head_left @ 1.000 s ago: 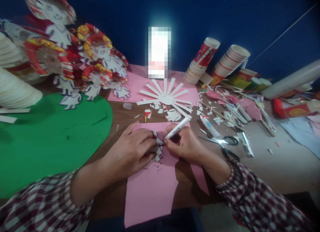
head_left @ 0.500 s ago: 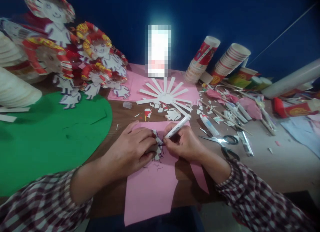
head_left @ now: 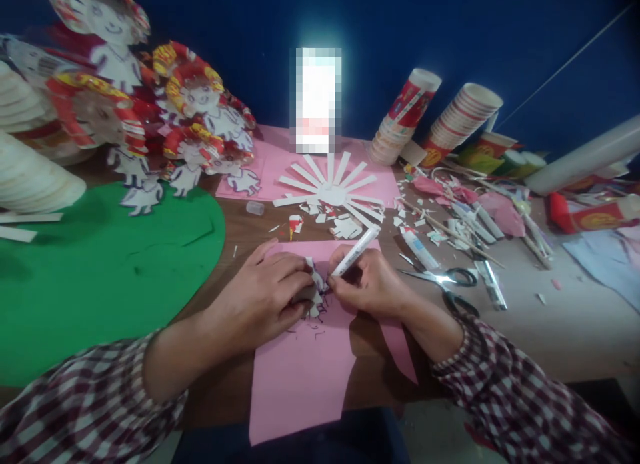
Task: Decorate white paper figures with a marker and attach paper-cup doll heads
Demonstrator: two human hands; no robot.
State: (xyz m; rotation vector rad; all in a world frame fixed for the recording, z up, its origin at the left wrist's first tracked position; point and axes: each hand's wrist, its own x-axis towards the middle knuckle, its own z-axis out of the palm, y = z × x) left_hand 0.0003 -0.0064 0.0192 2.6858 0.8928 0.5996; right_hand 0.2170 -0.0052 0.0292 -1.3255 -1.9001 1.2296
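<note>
My right hand (head_left: 373, 281) is closed around a white marker pen (head_left: 356, 252), its tip at the edge of a small white paper cutout (head_left: 316, 289). My left hand (head_left: 275, 291) has its fingers curled over that cutout and presses it down; the fingers hide part of it. Beneath both hands lies a sheet of pink paper (head_left: 300, 391) with a notched right edge. Dark pen strokes show on the pink around the cutout.
Black-handled scissors (head_left: 445, 281), a glue tube (head_left: 419, 249) and another marker lie right of my right hand. Ahead are paper scraps and a fan-shaped cut cup (head_left: 333, 194). A green round board (head_left: 165, 264) lies left, paper figures (head_left: 200, 117) behind it. Stacked cups (head_left: 463, 121) lean at the back right.
The marker has tilted slightly more upright and its tip has shifted a little along the cutout's edge. My left hand stays in place on the cutout.
</note>
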